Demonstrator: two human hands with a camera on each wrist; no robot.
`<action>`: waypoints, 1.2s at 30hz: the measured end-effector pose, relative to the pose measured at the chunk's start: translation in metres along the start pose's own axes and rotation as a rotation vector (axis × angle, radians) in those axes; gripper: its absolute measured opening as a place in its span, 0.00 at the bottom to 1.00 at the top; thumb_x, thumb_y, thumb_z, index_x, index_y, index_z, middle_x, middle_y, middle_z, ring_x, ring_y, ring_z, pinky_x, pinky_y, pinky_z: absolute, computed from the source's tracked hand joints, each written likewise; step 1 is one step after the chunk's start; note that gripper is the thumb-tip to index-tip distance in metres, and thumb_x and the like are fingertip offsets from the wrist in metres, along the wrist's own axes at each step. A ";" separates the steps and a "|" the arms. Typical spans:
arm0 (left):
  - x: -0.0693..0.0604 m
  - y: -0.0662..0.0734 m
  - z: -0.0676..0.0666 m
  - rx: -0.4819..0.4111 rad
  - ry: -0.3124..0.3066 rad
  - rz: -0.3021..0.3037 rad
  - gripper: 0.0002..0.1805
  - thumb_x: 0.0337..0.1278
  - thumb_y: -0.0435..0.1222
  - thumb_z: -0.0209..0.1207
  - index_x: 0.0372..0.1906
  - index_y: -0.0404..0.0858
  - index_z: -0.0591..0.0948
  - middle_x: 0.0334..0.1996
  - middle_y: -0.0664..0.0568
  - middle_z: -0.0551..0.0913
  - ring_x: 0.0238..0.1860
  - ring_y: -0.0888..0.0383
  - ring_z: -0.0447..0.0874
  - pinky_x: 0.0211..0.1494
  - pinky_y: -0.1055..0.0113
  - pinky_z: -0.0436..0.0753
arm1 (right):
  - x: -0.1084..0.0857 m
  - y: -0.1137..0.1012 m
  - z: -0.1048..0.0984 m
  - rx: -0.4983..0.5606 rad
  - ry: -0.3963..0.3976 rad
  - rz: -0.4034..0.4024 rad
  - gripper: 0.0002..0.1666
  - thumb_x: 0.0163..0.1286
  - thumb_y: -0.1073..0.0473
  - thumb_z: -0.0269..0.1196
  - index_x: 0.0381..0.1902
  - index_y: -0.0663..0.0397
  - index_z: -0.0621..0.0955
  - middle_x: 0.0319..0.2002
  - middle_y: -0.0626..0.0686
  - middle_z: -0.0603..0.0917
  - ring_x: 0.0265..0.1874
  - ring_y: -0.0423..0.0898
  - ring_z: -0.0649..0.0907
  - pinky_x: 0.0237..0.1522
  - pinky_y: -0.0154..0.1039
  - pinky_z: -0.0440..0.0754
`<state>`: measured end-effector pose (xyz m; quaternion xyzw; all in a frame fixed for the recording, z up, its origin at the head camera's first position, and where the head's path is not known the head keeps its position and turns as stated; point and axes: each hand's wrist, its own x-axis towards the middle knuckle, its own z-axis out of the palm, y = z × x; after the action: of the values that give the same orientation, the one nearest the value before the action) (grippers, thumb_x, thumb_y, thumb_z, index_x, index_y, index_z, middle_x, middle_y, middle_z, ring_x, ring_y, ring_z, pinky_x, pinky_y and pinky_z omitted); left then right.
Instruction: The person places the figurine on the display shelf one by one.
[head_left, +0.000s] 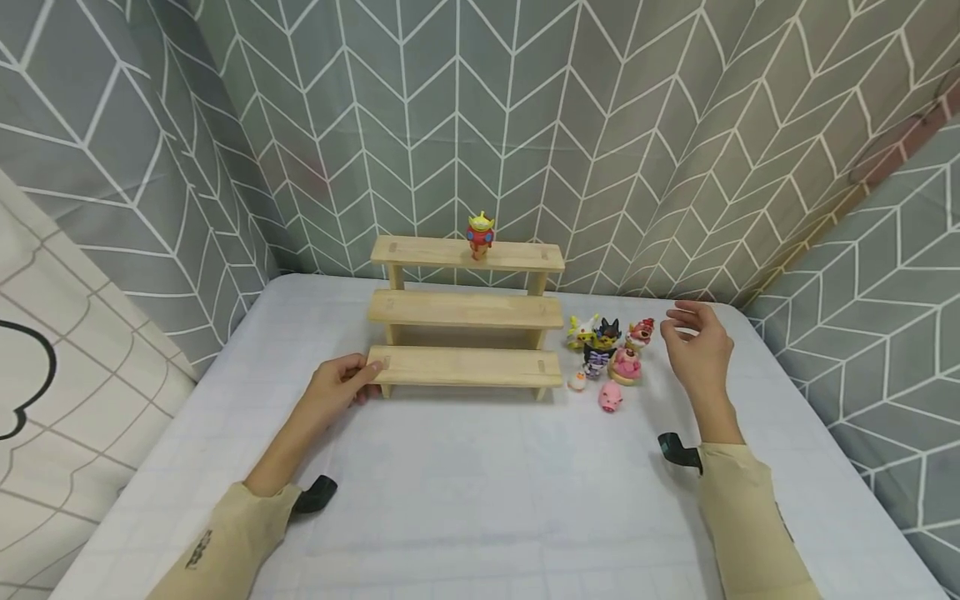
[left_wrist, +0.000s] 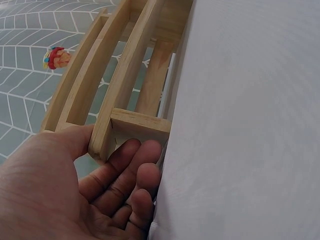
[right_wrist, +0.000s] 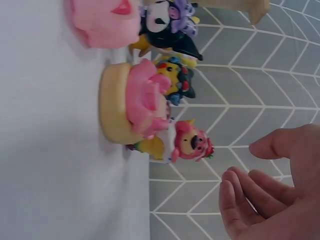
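Note:
A three-tier wooden display shelf [head_left: 465, 367] stands on the table. My left hand [head_left: 339, 385] holds the left end of its lowest board, thumb on the board and fingers curled beneath, as the left wrist view shows. On the top board stands a red and blue alien figurine [head_left: 480, 236]. To the right of the shelf, my right hand [head_left: 699, 346] hovers with thumb and fingers apart and nothing between them. Nearest to it is a pink bear figurine with a red hat [right_wrist: 192, 142]. A pink figurine on a tan base [head_left: 625, 367] sits just in front of that bear.
Beside the shelf's right end are a pink pig [head_left: 611, 397], a small white duck-like figurine [head_left: 577, 382], a purple and black figurine [head_left: 597, 361], a yellow figurine [head_left: 581, 332] and a dark-eared one [head_left: 607, 333]. A patterned curtain [head_left: 465, 108] hangs behind the white table [head_left: 450, 500].

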<state>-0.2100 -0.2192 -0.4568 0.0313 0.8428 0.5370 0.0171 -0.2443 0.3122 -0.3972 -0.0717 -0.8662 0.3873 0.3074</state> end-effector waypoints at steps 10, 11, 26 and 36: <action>-0.001 0.002 -0.001 -0.006 0.006 -0.003 0.20 0.77 0.47 0.61 0.40 0.32 0.81 0.27 0.50 0.84 0.27 0.60 0.76 0.29 0.70 0.74 | -0.001 0.014 0.010 -0.070 -0.132 0.054 0.25 0.75 0.59 0.67 0.66 0.60 0.78 0.58 0.59 0.88 0.53 0.48 0.85 0.54 0.26 0.81; -0.001 0.002 -0.001 -0.008 0.004 -0.005 0.19 0.77 0.47 0.61 0.40 0.32 0.81 0.27 0.50 0.85 0.27 0.60 0.76 0.30 0.70 0.74 | -0.001 0.016 0.011 -0.074 -0.146 0.058 0.26 0.75 0.58 0.66 0.67 0.60 0.78 0.59 0.59 0.88 0.55 0.50 0.85 0.57 0.30 0.82; 0.002 -0.002 0.000 -0.003 0.005 -0.011 0.17 0.78 0.44 0.60 0.39 0.32 0.81 0.27 0.47 0.84 0.26 0.60 0.76 0.29 0.70 0.73 | -0.007 0.035 0.023 -0.004 -0.306 0.072 0.30 0.77 0.56 0.67 0.70 0.64 0.75 0.61 0.67 0.84 0.65 0.61 0.81 0.65 0.54 0.79; 0.001 0.000 0.001 -0.007 -0.002 -0.014 0.19 0.78 0.47 0.60 0.39 0.33 0.81 0.27 0.49 0.85 0.27 0.60 0.76 0.30 0.69 0.74 | -0.005 0.042 0.024 -0.005 -0.334 0.082 0.30 0.76 0.57 0.67 0.70 0.64 0.75 0.61 0.67 0.84 0.64 0.60 0.81 0.64 0.51 0.79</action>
<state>-0.2112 -0.2180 -0.4579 0.0256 0.8412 0.5397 0.0217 -0.2588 0.3244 -0.4418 -0.0424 -0.9026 0.4040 0.1427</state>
